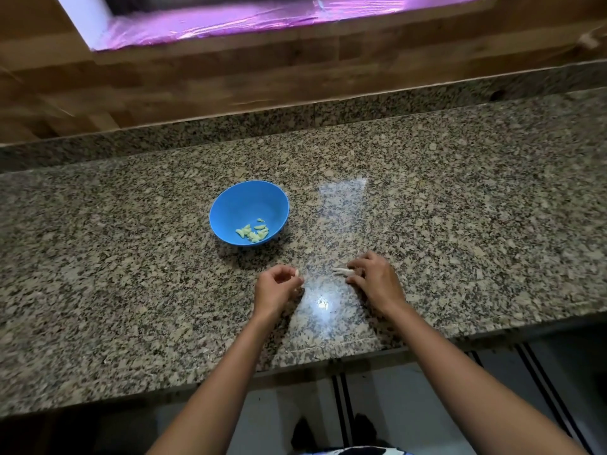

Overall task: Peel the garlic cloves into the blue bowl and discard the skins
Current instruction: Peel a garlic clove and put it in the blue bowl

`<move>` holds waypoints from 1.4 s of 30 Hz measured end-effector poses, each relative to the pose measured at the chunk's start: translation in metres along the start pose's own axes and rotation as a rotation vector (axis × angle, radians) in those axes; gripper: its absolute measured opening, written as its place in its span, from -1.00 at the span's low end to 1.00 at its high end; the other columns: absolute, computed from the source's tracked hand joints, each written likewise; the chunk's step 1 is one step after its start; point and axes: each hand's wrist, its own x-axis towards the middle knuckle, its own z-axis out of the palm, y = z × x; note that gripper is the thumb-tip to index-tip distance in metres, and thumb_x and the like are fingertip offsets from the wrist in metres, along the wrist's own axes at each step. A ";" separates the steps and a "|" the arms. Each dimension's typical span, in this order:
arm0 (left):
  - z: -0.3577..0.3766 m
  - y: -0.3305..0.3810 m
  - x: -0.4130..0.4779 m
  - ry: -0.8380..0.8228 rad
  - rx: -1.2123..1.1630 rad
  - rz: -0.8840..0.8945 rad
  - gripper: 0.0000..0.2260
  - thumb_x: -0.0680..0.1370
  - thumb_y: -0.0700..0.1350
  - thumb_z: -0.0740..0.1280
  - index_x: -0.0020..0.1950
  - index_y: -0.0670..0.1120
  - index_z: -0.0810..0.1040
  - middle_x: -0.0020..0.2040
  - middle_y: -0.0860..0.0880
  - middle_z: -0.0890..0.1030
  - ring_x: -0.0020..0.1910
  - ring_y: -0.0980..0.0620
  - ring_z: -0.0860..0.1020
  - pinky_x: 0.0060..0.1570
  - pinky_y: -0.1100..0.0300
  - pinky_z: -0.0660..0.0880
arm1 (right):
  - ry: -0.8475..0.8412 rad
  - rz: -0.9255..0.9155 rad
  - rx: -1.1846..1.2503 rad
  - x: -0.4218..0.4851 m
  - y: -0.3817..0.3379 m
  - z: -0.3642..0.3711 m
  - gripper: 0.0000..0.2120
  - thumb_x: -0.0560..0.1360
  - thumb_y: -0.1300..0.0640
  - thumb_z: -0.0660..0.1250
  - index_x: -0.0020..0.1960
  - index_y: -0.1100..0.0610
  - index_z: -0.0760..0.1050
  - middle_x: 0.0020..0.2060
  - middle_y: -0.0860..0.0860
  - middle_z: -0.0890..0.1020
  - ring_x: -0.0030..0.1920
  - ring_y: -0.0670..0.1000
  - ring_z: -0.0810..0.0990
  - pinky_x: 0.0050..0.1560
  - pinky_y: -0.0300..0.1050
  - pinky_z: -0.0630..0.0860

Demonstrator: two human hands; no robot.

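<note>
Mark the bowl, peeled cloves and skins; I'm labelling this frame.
bowl (230, 205): head view, bare inner wall.
peeled cloves (253, 232): head view, middle of the pile.
skins (343, 271): head view, middle of the pale scrap.

We see a polished, speckled granite counter (460, 208), glossy with glare at five o'clock from the smooth, plastic-looking bowl (230, 205). At twelve o'clock the wall (164, 83) is matt wood planking.

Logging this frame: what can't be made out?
Head view, left hand: curled fingers hide all but a tip of the pale bit it pinches.
Head view, right hand: fingers partly cover the pale strips; clove or skin, too small.
Head view, blue bowl: cloves too small to count.
</note>
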 end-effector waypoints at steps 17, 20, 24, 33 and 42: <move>0.009 0.003 0.000 -0.159 0.198 -0.019 -0.84 0.50 -0.28 0.37 0.07 -0.19 0.52 -0.12 -0.13 0.65 -0.19 -0.04 0.66 -0.19 0.10 0.62 | 0.106 0.163 0.466 -0.043 -0.019 0.037 -0.77 0.56 0.12 0.25 0.19 0.09 0.52 -0.25 -0.08 0.62 -0.45 -0.06 0.48 -0.46 -0.20 0.44; 0.009 0.015 0.002 -0.205 0.488 -0.005 -0.96 0.49 -0.21 0.40 -0.13 -0.16 0.63 -0.25 -0.04 0.66 -0.30 0.07 0.62 -0.31 0.18 0.58 | 0.054 0.213 0.477 -0.038 -0.019 0.033 -0.79 0.56 0.10 0.25 0.14 0.10 0.56 -0.14 -0.04 0.66 -0.31 -0.05 0.58 -0.29 -0.15 0.53; 0.013 0.025 0.003 -0.263 0.657 0.096 -0.96 0.46 -0.19 0.44 -0.14 -0.14 0.68 -0.27 0.01 0.67 -0.36 0.15 0.59 -0.44 0.35 0.41 | -0.015 0.241 0.486 -0.032 -0.018 0.029 -0.84 0.56 0.10 0.25 0.04 0.06 0.59 -0.20 -0.08 0.66 -0.25 -0.02 0.62 -0.25 -0.15 0.53; 0.022 0.022 0.002 -0.191 0.859 0.281 -0.92 0.50 -0.30 0.35 -0.16 -0.20 0.61 -0.22 -0.07 0.64 -0.25 0.06 0.60 -0.15 0.15 0.59 | -0.020 0.223 0.518 -0.031 -0.016 0.029 -0.87 0.55 0.14 0.25 -0.02 0.05 0.58 -0.24 -0.07 0.65 -0.29 -0.03 0.61 -0.29 -0.12 0.55; 0.016 0.021 -0.001 -0.152 0.673 0.246 -0.93 0.46 -0.17 0.44 -0.19 -0.15 0.67 -0.26 -0.04 0.66 -0.33 0.14 0.59 -0.33 0.32 0.51 | -0.071 0.037 0.601 -0.031 -0.026 0.024 -0.79 0.56 0.15 0.24 0.16 0.08 0.55 -0.09 -0.07 0.63 -0.11 0.01 0.63 -0.08 -0.08 0.59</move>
